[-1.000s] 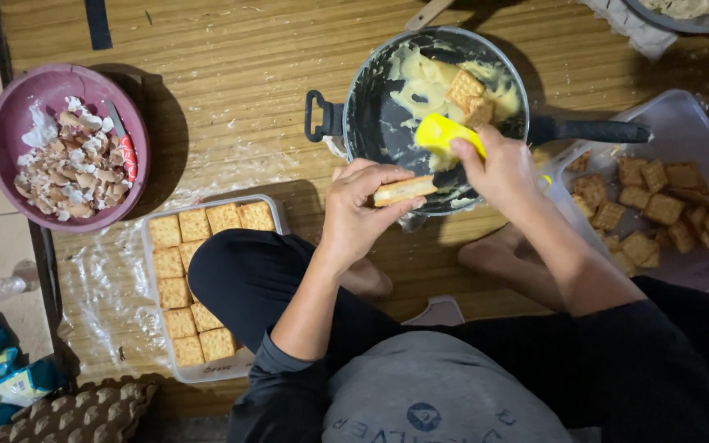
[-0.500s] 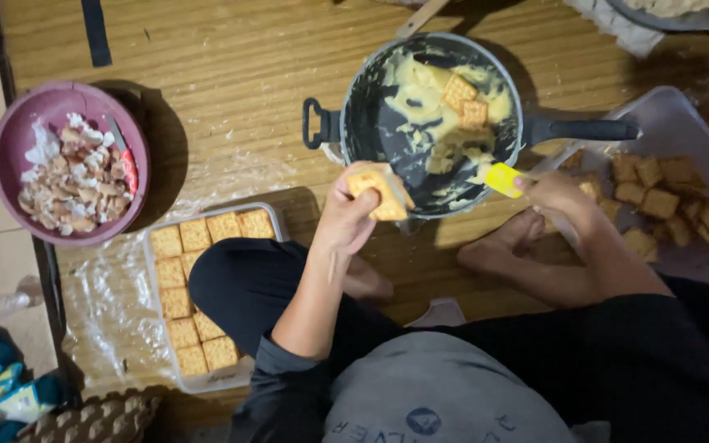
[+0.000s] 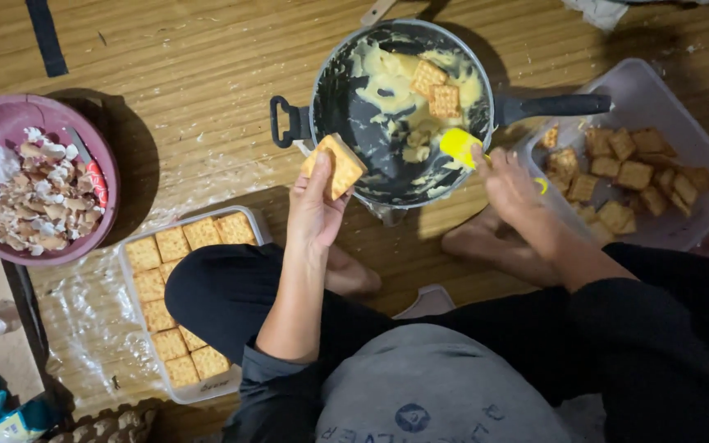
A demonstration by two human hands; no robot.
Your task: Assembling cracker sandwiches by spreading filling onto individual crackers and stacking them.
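My left hand (image 3: 315,209) holds a square cracker (image 3: 336,166) upright at the near left rim of a black pan (image 3: 346,107). The pan holds pale yellow cream and two crackers (image 3: 435,89) lying in it. My right hand (image 3: 512,187) grips a yellow spatula (image 3: 460,146), whose blade rests at the pan's near right rim. A clear rectangular container (image 3: 129,283) lined with rows of crackers sits on the floor by my left knee.
A maroon bowl (image 3: 10,115) of eggshells and scraps stands at the left. A clear tray (image 3: 646,90) with loose crackers sits at the right, under the pan's handle (image 3: 555,105). My bare feet (image 3: 482,246) rest on the wooden floor below the pan.
My right hand has drawn the yellow spatula from inside the pan toward its near right rim. My left hand has raised and turned the cracker upright at the pan's left rim.
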